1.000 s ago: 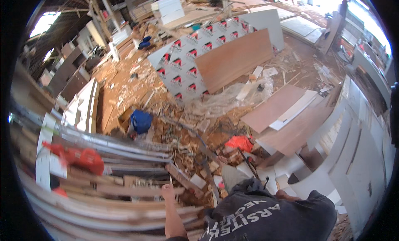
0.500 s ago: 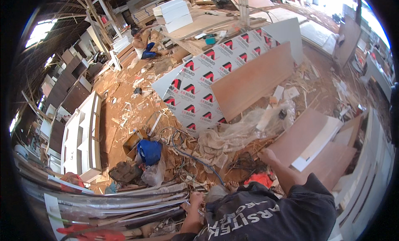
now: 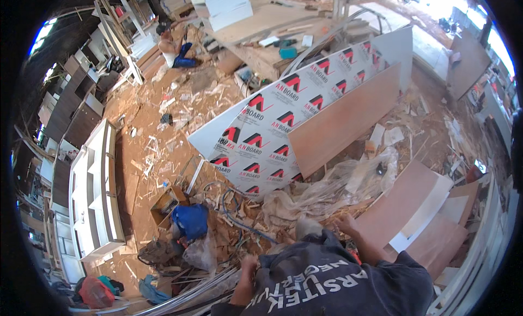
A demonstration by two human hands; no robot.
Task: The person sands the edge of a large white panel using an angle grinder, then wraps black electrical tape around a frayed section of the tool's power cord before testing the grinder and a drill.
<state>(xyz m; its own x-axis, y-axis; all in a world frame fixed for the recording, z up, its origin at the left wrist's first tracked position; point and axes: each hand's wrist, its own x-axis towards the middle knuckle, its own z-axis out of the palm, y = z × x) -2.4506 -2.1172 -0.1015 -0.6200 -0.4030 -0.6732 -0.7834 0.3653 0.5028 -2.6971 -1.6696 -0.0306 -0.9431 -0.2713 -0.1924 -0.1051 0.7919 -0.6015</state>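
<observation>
My left hand (image 3: 249, 261) is low in the middle, beside my dark shirt, with its fingers curled in. What it holds, if anything, is hidden. Further right, my right hand (image 3: 345, 223) is bent inward near the left edge of a brown plywood sheet (image 3: 406, 199). Its fingers look curled too, and I cannot make out anything in them. A white strip (image 3: 422, 210) lies across the brown sheets. Ahead of my hands, crumpled clear plastic sheeting (image 3: 327, 193) covers the ground. A blue hose or cable (image 3: 245, 224) winds between the scraps.
A large printed board (image 3: 272, 131) leans ahead, with a brown panel (image 3: 346, 120) against it. A blue bundle (image 3: 190, 221) sits left beside an open box (image 3: 166, 201). A white cabinet frame (image 3: 95, 201) lies far left. Another person (image 3: 175, 50) sits beyond. Wood scraps litter the floor.
The view has shifted, and long strips at lower left have mostly left it. My right hand has drawn back from the brown sheet towards my body. My left hand stays low and curled.
</observation>
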